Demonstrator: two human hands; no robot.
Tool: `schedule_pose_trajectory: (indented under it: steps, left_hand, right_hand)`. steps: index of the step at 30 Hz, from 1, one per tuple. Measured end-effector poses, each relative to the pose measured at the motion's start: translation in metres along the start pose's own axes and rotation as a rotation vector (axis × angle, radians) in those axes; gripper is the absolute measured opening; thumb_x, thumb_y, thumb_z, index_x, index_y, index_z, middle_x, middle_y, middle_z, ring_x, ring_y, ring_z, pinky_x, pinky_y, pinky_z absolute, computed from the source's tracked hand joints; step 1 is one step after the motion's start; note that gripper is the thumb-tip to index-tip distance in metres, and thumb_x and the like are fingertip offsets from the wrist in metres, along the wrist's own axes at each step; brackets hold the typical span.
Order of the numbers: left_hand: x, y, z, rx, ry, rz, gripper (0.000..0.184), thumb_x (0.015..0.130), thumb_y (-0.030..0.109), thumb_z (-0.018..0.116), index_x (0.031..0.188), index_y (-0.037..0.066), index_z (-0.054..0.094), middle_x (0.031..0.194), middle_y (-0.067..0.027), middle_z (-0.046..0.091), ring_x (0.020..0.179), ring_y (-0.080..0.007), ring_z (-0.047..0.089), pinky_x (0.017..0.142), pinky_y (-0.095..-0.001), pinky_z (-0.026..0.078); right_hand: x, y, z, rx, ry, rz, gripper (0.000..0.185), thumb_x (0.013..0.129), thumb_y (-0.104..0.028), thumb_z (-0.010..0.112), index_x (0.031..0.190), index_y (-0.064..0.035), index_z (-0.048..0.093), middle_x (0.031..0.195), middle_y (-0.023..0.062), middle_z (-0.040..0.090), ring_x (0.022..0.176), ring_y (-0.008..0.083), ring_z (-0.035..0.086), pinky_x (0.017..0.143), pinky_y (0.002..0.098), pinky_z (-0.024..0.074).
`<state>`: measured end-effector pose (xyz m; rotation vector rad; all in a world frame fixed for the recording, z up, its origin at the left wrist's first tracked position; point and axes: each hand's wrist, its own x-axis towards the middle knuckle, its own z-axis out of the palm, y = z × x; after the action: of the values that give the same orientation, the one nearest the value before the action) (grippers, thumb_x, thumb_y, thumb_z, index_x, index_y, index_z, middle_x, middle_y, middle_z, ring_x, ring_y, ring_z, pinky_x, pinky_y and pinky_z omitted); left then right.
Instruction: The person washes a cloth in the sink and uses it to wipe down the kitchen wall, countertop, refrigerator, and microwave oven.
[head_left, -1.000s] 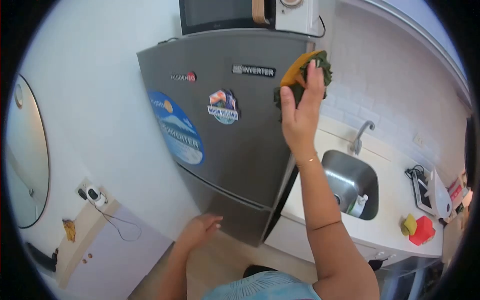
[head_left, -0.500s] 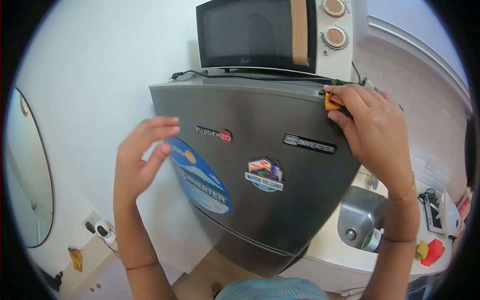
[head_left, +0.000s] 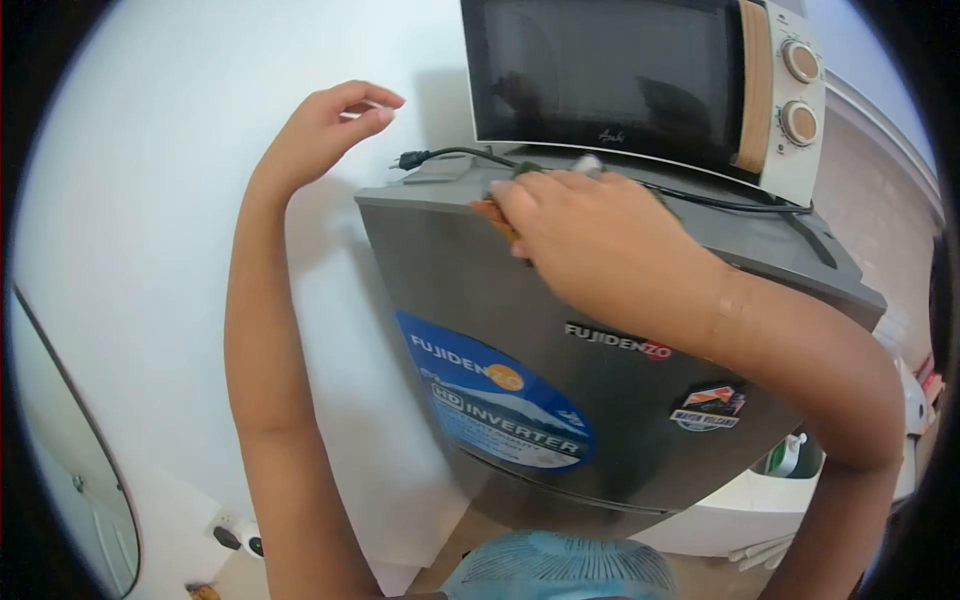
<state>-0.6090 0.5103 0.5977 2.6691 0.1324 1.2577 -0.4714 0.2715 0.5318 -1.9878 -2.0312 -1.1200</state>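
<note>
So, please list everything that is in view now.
refrigerator: 1, grey, centre
microwave: 1, cream and black, on refrigerator
knobs: 2, tan, on microwave
cord: 1, black, refrigerator top
sticker: 1, blue, refrigerator front
magnet: 1, multicoloured, refrigerator front
mirror: 1, dark-rimmed, far left
wall plug: 1, black, lower left
sink: 1, greyish, lower right
bottle: 1, white-green, in sink
counter: 1, white, lower right
cloth: 1, orange-green, under right hand
shirt: 1, blue, bottom
left hand: 1, bare, near wall
right hand: 1, bare, on cloth
</note>
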Motion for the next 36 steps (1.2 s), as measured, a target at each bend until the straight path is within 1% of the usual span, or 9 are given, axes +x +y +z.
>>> schedule_pose_trajectory:
  steps: [11,18,22,26,29,32,34,35,36]
  left_hand:
    - [0.052,-0.038,0.005,-0.047,-0.229,0.117,0.027,0.085,0.025,0.058,0.103,0.005,0.063,0.088,-0.0040,0.063,0.084,-0.0135,0.055,0.077,-0.0295,0.044]
    - [0.069,-0.057,0.051,0.063,-0.595,0.037,0.031,0.084,0.018,0.058,0.111,0.003,0.060,0.096,-0.0054,0.063,0.087,-0.0129,0.056,0.084,-0.0285,0.043]
    - [0.069,-0.050,0.071,0.003,-0.619,-0.044,0.030,0.082,0.015,0.058,0.109,0.002,0.061,0.085,-0.0057,0.062,0.077,-0.0126,0.055,0.075,-0.0285,0.045]
    - [0.064,-0.044,0.076,0.066,-0.525,-0.112,0.017,0.081,0.012,0.059,0.092,0.000,0.063,0.069,-0.0034,0.057,0.063,-0.0115,0.048,0.057,-0.0287,0.041]
    - [0.069,-0.057,0.080,0.108,-0.525,-0.114,0.014,0.083,0.013,0.056,0.086,0.000,0.059,0.070,-0.0033,0.056,0.068,-0.0116,0.051,0.063,-0.0278,0.043]
    - [0.091,-0.099,0.075,-0.050,-0.226,0.144,0.023,0.092,0.024,0.047,0.095,0.001,0.052,0.078,-0.0034,0.057,0.079,-0.0114,0.054,0.076,-0.0260,0.043]
    - [0.105,-0.102,0.058,-0.106,-0.109,0.162,0.028,0.094,0.030,0.045,0.096,0.003,0.051,0.075,-0.0012,0.052,0.075,-0.0102,0.053,0.073,-0.0251,0.043]
    - [0.112,-0.107,0.054,-0.140,-0.015,0.157,0.028,0.094,0.030,0.045,0.096,0.003,0.052,0.073,0.0007,0.046,0.071,-0.0094,0.051,0.069,-0.0238,0.043]
    - [0.118,-0.111,0.047,-0.147,0.047,0.154,0.026,0.094,0.030,0.044,0.096,0.004,0.052,0.073,0.0020,0.043,0.067,-0.0085,0.047,0.066,-0.0224,0.042]
  right_hand:
    - [0.156,-0.067,0.058,0.025,-0.169,0.110,0.028,0.088,-0.021,0.043,0.109,-0.0094,0.058,0.103,0.0123,0.063,0.094,0.0258,0.062,0.082,0.0408,0.0455]
    - [0.022,-0.016,-0.026,0.154,-0.319,0.229,0.038,0.094,-0.036,0.035,0.116,-0.0109,0.054,0.108,0.0111,0.061,0.100,0.0262,0.059,0.089,0.0410,0.0418]
    - [-0.090,0.041,-0.059,0.258,-0.095,0.350,0.037,0.092,-0.033,0.040,0.115,-0.0086,0.056,0.103,0.0153,0.062,0.094,0.0311,0.059,0.083,0.0385,0.0453]
    - [-0.164,0.076,-0.092,0.243,-0.091,0.601,0.034,0.092,-0.032,0.041,0.111,-0.0087,0.058,0.100,0.0151,0.062,0.091,0.0287,0.060,0.081,0.0366,0.0454]
    - [-0.183,0.101,-0.103,0.400,-0.033,0.654,0.033,0.092,-0.033,0.043,0.109,-0.0096,0.059,0.096,0.0153,0.063,0.089,0.0274,0.060,0.079,0.0353,0.0448]
    - [-0.171,0.123,-0.105,-0.040,0.137,0.866,0.035,0.092,-0.036,0.043,0.106,-0.0094,0.060,0.092,0.0134,0.064,0.087,0.0269,0.060,0.079,0.0343,0.0441]
    - [-0.158,0.138,-0.099,-0.006,0.050,1.004,0.040,0.092,-0.040,0.041,0.111,-0.0096,0.058,0.098,0.0123,0.064,0.089,0.0276,0.059,0.084,0.0351,0.0425]
    - [-0.153,0.140,-0.089,0.233,-0.091,1.085,0.040,0.094,-0.035,0.043,0.115,-0.0033,0.053,0.103,0.0108,0.059,0.093,0.0165,0.054,0.087,0.0293,0.0401]
    - [-0.144,0.136,-0.088,0.083,-0.442,1.029,0.047,0.092,-0.041,0.042,0.122,-0.0055,0.051,0.115,0.0139,0.057,0.104,0.0214,0.053,0.094,0.0320,0.0357]
